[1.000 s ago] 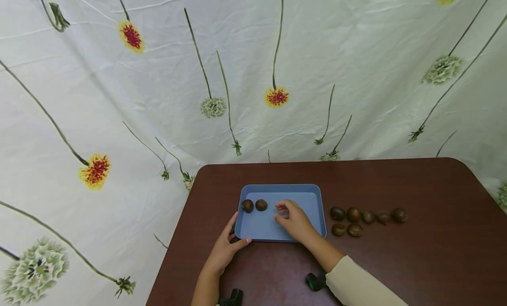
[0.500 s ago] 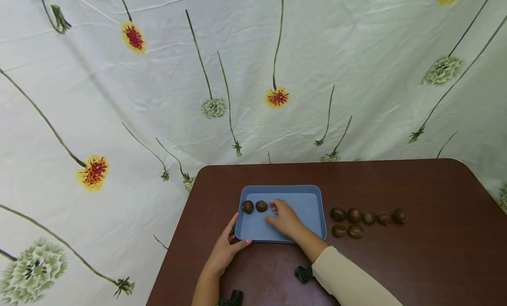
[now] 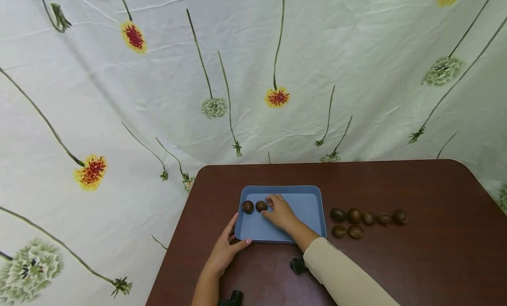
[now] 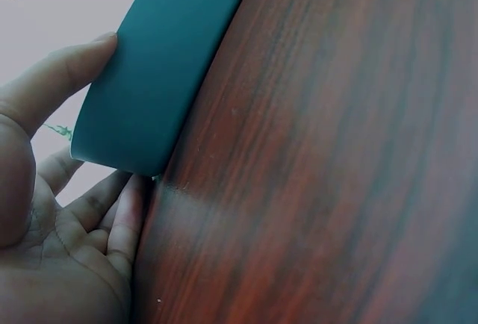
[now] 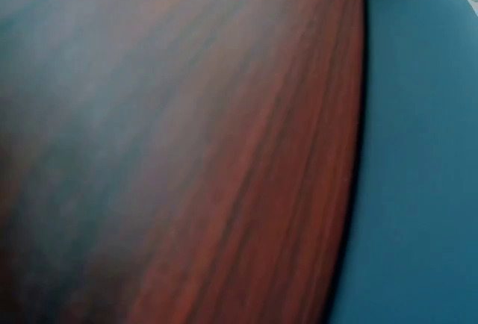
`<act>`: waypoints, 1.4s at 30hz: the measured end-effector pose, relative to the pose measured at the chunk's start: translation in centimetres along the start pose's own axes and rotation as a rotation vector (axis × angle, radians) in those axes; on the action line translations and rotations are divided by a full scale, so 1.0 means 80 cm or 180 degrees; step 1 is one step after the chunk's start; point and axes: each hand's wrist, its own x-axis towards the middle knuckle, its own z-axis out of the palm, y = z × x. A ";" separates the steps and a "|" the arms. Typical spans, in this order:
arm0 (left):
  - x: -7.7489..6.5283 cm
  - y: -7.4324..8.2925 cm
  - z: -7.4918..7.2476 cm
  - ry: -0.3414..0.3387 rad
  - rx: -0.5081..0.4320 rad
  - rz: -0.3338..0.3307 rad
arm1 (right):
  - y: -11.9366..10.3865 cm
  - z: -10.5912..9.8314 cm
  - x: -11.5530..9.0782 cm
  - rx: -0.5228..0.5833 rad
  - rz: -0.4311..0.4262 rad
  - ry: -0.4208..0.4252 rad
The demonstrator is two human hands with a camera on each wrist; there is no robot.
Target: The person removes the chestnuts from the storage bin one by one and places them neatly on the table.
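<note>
A blue rectangular tray (image 3: pixel 283 231) lies on the table with two brown chestnuts in its left part: one chestnut (image 3: pixel 247 207) nearer the left wall, the other chestnut (image 3: pixel 260 205) just right of it. My left hand (image 3: pixel 223 248) holds the tray's near left corner; in the left wrist view the thumb (image 4: pixel 86 63) touches the tray's side wall (image 4: pixel 160 63), other fingers lying by the corner. Over the tray, my right hand (image 3: pixel 282 213) has its thumb and fingertips at the right side of the second chestnut, partly covering it. The right wrist view shows only tray wall and table.
Right of the tray, several chestnuts (image 3: pixel 354 216) stand in a back row, with two more chestnuts (image 3: pixel 347 231) in front. The dark wood table (image 3: pixel 416 262) has rounded far corners. Behind it hangs a flower-printed white cloth (image 3: pixel 245 77).
My right hand has moved left across the tray, its fingertips reaching the second chestnut. Both chestnuts in the tray and my left hand have stayed in place.
</note>
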 end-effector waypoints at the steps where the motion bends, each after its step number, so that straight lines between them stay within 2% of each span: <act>1: 0.000 0.000 0.000 -0.0002 -0.0013 0.0001 | 0.000 0.000 0.001 -0.0001 0.0003 -0.0003; 18: -0.002 0.002 -0.001 -0.0065 -0.0097 0.0021 | 0.000 0.006 0.005 -0.0212 -0.0086 0.0126; 26: -0.001 0.003 0.000 -0.0039 -0.0087 -0.0005 | -0.001 0.004 0.005 -0.0182 -0.0002 0.0068; 35: -0.003 0.004 0.000 -0.0032 -0.0084 -0.0021 | -0.005 0.001 -0.003 -0.0366 -0.0089 0.0011; 42: -0.002 0.003 0.001 -0.0019 -0.0060 -0.0041 | -0.005 -0.006 -0.011 -0.0388 -0.0055 -0.0010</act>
